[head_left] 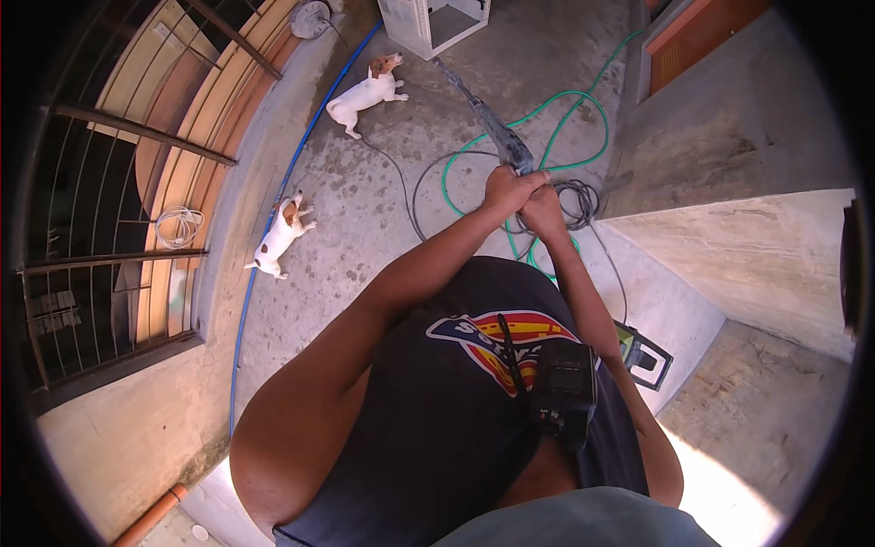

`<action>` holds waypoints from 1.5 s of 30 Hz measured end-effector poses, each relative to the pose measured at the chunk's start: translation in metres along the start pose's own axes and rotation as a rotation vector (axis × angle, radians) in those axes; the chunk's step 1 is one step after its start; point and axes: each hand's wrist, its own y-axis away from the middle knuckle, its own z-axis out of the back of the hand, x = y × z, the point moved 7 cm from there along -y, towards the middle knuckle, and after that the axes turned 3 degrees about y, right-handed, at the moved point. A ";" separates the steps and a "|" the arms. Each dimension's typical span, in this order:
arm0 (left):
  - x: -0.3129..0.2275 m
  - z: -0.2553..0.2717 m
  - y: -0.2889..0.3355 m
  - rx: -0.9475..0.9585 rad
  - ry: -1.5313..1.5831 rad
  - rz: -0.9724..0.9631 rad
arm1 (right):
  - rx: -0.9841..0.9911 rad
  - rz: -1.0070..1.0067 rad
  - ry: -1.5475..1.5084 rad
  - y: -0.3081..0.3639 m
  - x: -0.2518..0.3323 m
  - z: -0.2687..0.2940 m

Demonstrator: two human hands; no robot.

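My left hand [510, 190] and my right hand [543, 211] are held close together in front of me, both closed round the near end of a long, twisted grey-blue cloth [503, 132]. From my hands the cloth stretches away and narrows toward a white box-like cabinet [410, 27] with an open front. Whether its far tip touches the cabinet or just hangs near it, I cannot tell. My fingers hide the gripped end. Beneath and beyond my hands, a green hose [597, 118] and a dark hose [579, 202] lie in loops on the concrete.
Two white-and-brown dogs [366, 98] are on the floor to the left. A blue hose [293, 164] runs along the wall under a barred window [137, 137]. By my right arm stands a green machine with a black frame [649, 357]. A concrete ledge [729, 246] juts out at right.
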 end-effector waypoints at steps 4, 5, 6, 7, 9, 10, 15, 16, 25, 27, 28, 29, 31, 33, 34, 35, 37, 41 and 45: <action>0.005 0.001 -0.004 -0.021 -0.022 -0.009 | -0.004 0.010 -0.040 -0.002 -0.002 -0.004; 0.007 0.002 -0.005 -0.029 -0.035 -0.010 | -0.016 0.032 -0.040 -0.001 0.002 -0.003; 0.009 0.003 -0.006 -0.038 -0.047 -0.011 | -0.028 0.055 -0.041 0.000 0.007 -0.002; 0.005 0.004 -0.004 -0.037 -0.046 -0.010 | -0.028 0.053 -0.041 0.000 0.008 -0.001; -0.011 0.007 0.003 -0.018 -0.100 -0.046 | -0.054 0.088 -0.082 0.001 0.012 0.001; -0.012 0.006 0.003 -0.017 -0.099 -0.046 | -0.055 0.087 -0.082 0.001 0.011 0.000; -0.005 0.003 -0.006 -0.014 -0.115 -0.047 | -0.116 0.092 -0.068 0.002 0.015 0.004; -0.002 0.002 -0.008 -0.011 -0.115 -0.047 | -0.118 0.090 -0.068 0.003 0.016 0.004; 0.013 -0.014 -0.015 0.069 -0.083 -0.014 | -0.172 0.068 -0.016 0.011 0.010 0.010; 0.009 -0.018 -0.012 0.110 -0.082 -0.020 | -0.165 0.011 0.018 0.012 0.005 0.011; 0.008 -0.019 -0.011 0.113 -0.084 -0.021 | -0.169 0.009 0.017 0.013 0.005 0.012; 0.007 -0.021 -0.010 0.130 -0.051 -0.022 | -0.183 0.019 0.001 0.014 0.007 0.014; 0.005 -0.023 -0.009 0.150 -0.018 -0.022 | -0.199 0.028 -0.015 0.017 0.011 0.017; 0.005 -0.022 -0.009 0.147 -0.058 -0.005 | -0.215 -0.020 -0.028 0.021 0.015 0.021; 0.006 -0.024 -0.010 0.150 -0.059 -0.007 | -0.219 -0.021 -0.028 0.021 0.014 0.021; 0.008 -0.026 -0.011 0.157 -0.058 -0.012 | -0.220 -0.022 -0.034 0.022 0.012 0.021; 0.010 -0.028 -0.014 0.165 -0.058 -0.019 | -0.224 -0.024 -0.039 0.021 0.008 0.021; 0.011 -0.033 -0.017 0.214 -0.016 -0.013 | -0.249 -0.023 0.000 0.021 0.005 0.022; 0.006 -0.038 -0.014 0.252 0.056 -0.046 | -0.271 -0.032 0.013 0.024 0.005 0.026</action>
